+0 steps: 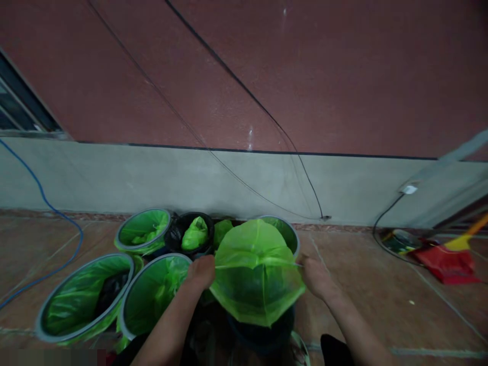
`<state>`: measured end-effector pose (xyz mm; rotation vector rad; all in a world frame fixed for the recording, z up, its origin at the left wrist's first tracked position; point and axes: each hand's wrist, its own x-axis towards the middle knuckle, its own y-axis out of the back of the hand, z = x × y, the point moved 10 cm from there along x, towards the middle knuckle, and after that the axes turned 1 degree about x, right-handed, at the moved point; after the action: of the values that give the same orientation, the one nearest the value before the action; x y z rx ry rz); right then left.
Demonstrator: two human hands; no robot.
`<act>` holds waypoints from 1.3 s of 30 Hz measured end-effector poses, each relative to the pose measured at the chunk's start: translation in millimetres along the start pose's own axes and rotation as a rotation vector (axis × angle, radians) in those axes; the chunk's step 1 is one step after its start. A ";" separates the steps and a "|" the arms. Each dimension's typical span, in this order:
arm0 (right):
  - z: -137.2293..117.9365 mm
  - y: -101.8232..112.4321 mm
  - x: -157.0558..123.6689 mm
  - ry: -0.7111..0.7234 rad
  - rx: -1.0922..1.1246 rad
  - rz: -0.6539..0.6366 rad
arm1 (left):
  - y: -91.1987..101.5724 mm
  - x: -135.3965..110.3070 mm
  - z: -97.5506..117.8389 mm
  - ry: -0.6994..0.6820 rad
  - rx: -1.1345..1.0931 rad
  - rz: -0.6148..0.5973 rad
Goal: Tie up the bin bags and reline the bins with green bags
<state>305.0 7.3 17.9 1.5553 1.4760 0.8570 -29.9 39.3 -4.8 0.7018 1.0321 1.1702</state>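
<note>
1. Our left hand (pixel 203 269) is closed on one side of a translucent green bin liner (pixel 259 254).
2. Our right hand (pixel 314 274) grips its opposite side, so we hold it spread between both fists.
3. The liner is above a dark bin (pixel 263 335); we cannot tell whether they touch.
4. To the left, we see three green-lined bins (pixel 122 316).
</note>
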 end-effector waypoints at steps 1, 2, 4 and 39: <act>0.7 5.6 3.9 -0.010 0.006 0.023 | -1.8 -1.8 0.6 0.004 0.092 -0.036; 0.7 14.0 7.0 -0.020 0.035 0.073 | -2.3 -3.3 1.4 0.007 0.163 -0.066; -3.2 29.8 9.6 -0.012 0.155 0.185 | -2.2 -4.4 3.8 0.015 0.225 -0.104; -4.6 52.9 11.6 -0.184 -0.307 0.240 | 130.0 -22.5 3.9 0.133 -0.080 0.578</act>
<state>325.5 19.9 66.7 1.5487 0.9892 0.9966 -78.8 53.7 116.9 0.8997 0.9093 1.7661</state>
